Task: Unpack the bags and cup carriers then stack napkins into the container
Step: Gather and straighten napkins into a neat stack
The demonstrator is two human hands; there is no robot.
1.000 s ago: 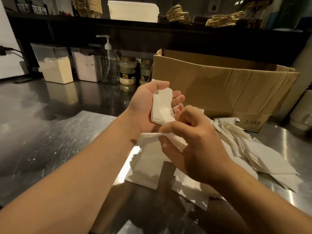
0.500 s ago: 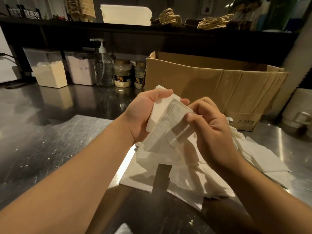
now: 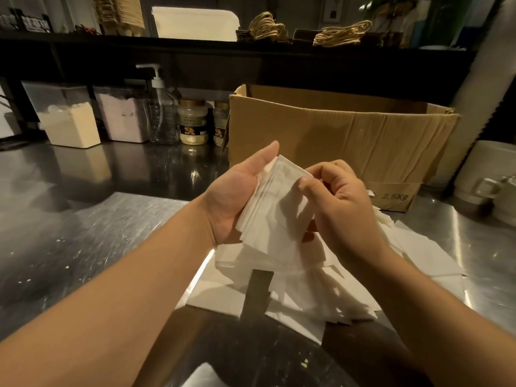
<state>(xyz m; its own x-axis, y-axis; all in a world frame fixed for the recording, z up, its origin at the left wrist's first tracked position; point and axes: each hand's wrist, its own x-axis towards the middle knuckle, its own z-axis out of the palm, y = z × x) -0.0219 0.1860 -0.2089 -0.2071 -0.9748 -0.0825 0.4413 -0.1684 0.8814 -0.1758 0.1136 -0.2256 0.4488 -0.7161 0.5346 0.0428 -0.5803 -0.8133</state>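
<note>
Head view: my left hand [image 3: 237,196] cupped a napkin stack [image 3: 275,208]; my right hand [image 3: 339,205] pinched its top edge above the steel counter [image 3: 83,233].

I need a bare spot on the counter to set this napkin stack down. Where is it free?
Free: the steel counter left of the left hand, in front of the powder bins and pump bottle. Crowded: loose napkins cover the area under both hands, spreading right of the right hand up to the cardboard box.
</note>
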